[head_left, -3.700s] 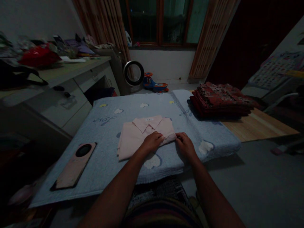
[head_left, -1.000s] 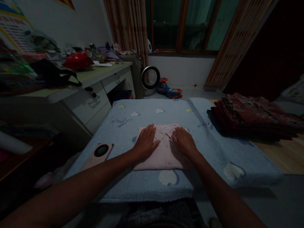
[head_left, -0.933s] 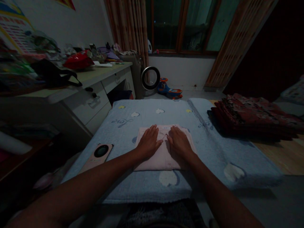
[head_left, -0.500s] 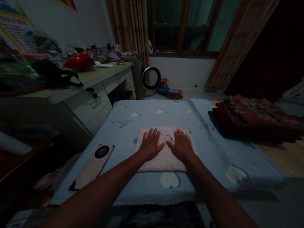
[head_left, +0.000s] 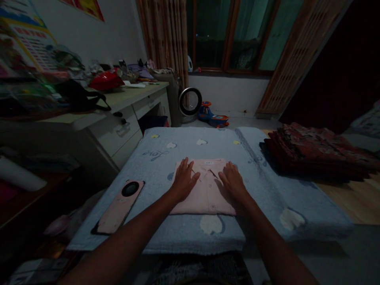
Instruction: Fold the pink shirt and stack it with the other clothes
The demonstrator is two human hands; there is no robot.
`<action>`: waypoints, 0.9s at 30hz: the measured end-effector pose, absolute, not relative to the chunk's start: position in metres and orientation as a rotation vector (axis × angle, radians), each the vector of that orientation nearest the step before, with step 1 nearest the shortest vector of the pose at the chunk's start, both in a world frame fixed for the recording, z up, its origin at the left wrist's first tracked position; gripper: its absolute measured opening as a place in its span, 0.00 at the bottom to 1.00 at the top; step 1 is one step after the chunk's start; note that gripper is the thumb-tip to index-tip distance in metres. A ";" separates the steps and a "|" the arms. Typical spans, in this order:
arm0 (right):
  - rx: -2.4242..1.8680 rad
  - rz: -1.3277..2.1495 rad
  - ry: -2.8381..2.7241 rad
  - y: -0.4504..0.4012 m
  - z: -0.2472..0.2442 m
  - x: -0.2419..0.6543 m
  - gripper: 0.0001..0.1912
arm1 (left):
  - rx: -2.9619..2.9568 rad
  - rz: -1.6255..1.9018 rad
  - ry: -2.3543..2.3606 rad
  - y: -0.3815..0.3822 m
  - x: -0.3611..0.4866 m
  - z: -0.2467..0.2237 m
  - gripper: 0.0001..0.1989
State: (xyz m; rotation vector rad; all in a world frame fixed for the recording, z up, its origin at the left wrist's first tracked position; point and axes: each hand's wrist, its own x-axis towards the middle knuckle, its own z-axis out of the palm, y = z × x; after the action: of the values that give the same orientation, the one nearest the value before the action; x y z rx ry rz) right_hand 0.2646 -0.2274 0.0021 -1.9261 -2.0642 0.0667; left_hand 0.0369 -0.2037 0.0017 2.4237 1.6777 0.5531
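Observation:
A folded pink shirt [head_left: 208, 196] with buttons and a collar lies flat on the blue blanket [head_left: 184, 233]. On its left side rests my left hand [head_left: 183, 182], palm down with the thumb apart from the fingers. My right hand [head_left: 233, 181] is at the shirt's right edge, fingers slightly bent and thumb spread. Neither hand grips anything that I can see. Between them the collar and button front are visible. A pink phone [head_left: 118, 209] with a round black camera lies left of my left forearm.
Dark red folded clothes [head_left: 320, 154] are stacked at the right on a wooden surface [head_left: 341, 198]. A cluttered desk [head_left: 118, 107] stands at the left. Beyond the blanket are a round fan [head_left: 181, 101] and a blue and orange ride-on toy [head_left: 212, 116].
My hands have moved apart, the left toward the shirt's left side and the right toward its right edge. More of the shirt's front shows between them. The view has shifted slightly.

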 end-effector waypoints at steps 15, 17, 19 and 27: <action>-1.834 0.102 -2.226 -0.256 -0.005 0.226 0.31 | 2.590 0.373 1.697 -0.243 0.049 -0.017 0.31; -1.856 0.109 -2.217 -0.256 -0.004 0.229 0.32 | 2.561 0.348 1.737 -0.243 0.044 -0.015 0.34; -1.899 0.116 -2.194 -0.256 -0.003 0.231 0.34 | 2.507 0.315 1.802 -0.242 0.038 -0.014 0.38; -2.074 0.159 -2.133 -0.257 -0.002 0.250 0.36 | 2.382 0.224 1.953 -0.238 0.019 -0.018 0.40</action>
State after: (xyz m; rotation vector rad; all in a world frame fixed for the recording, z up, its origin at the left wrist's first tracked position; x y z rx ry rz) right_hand 0.2505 -0.2566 -0.0018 -2.0737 -2.1328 0.1590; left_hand 0.0190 -0.2380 -0.0184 2.3815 1.9526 0.2236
